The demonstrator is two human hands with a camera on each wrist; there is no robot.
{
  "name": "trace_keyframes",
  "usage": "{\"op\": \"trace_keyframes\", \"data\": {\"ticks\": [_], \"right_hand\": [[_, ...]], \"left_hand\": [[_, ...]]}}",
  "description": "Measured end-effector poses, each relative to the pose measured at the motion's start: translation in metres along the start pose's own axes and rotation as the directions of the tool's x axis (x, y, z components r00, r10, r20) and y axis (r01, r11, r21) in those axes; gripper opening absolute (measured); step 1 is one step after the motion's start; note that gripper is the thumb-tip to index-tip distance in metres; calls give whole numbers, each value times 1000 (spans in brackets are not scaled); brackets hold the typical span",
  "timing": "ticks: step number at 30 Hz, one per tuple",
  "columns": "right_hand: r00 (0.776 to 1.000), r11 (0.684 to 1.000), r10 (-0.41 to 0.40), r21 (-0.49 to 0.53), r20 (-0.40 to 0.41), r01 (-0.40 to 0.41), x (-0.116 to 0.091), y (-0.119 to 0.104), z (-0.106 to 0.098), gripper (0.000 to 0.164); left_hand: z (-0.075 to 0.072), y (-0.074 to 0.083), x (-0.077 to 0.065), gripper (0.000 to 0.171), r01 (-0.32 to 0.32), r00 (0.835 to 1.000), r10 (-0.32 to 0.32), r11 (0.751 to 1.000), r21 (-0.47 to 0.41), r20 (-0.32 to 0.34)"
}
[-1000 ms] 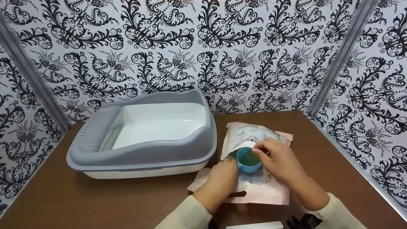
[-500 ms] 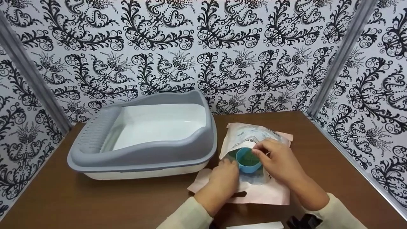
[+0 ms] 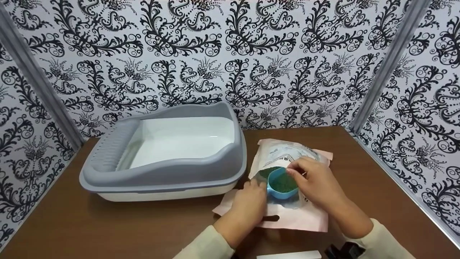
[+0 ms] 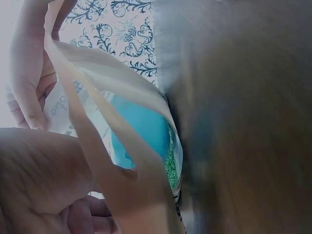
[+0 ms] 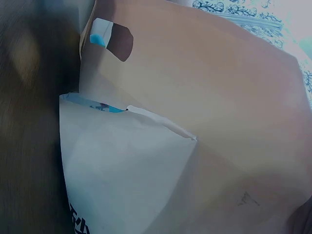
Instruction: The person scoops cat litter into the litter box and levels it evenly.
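A pale pink and white bag (image 3: 298,217) lies on the table with its mouth open, and green pellets (image 4: 170,165) show inside it. At that mouth is a round blue scoop (image 3: 276,194) with green pellets in it. My left hand (image 3: 248,203) grips the scoop's handle, its fingers curled and partly hidden by the hand itself. With thumb and fingertips, my right hand (image 3: 318,180) pinches the bag's edge beside the scoop's rim. The left wrist view shows the scoop's blue outer side behind the bag's pink flap. In the right wrist view the bag covers most of the frame.
A grey-rimmed white litter box (image 3: 183,163) stands left of the bag, close to it. A white strip-like object (image 3: 289,255) lies at the table's front edge. Patterned walls (image 3: 187,64) enclose the brown table (image 3: 143,230) at the back and sides.
The scoop has shifted slightly toward the front and tipped a little, and my left hand has moved slightly with it. My right hand keeps its pinch on the bag's edge.
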State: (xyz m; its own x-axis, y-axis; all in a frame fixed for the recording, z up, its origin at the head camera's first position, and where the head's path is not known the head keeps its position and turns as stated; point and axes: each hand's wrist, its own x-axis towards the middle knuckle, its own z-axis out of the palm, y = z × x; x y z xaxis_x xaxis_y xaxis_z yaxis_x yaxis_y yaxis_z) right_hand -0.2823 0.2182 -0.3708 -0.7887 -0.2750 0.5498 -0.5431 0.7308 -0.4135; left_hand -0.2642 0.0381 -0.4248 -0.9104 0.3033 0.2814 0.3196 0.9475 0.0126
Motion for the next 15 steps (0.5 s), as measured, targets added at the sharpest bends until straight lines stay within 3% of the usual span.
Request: {"op": "trace_keyframes", "data": {"ticks": [4,11,15], "right_hand": [[1000,1000,1,-4,-2,-1,-1,0,0,5],[1000,1000,5,-8,4,-5,-1,0,0,7],[1000,1000,12,-8,8,-12,-1,0,-1,6]], "left_hand": [[0,-6,-2,17,-2,1000,3,1000,-13,6],[3,-17,-9,11,10,996,-13,999,-37,-90],[3,-23,-13,13,-1,996,-3,999,-42,-91]]}}
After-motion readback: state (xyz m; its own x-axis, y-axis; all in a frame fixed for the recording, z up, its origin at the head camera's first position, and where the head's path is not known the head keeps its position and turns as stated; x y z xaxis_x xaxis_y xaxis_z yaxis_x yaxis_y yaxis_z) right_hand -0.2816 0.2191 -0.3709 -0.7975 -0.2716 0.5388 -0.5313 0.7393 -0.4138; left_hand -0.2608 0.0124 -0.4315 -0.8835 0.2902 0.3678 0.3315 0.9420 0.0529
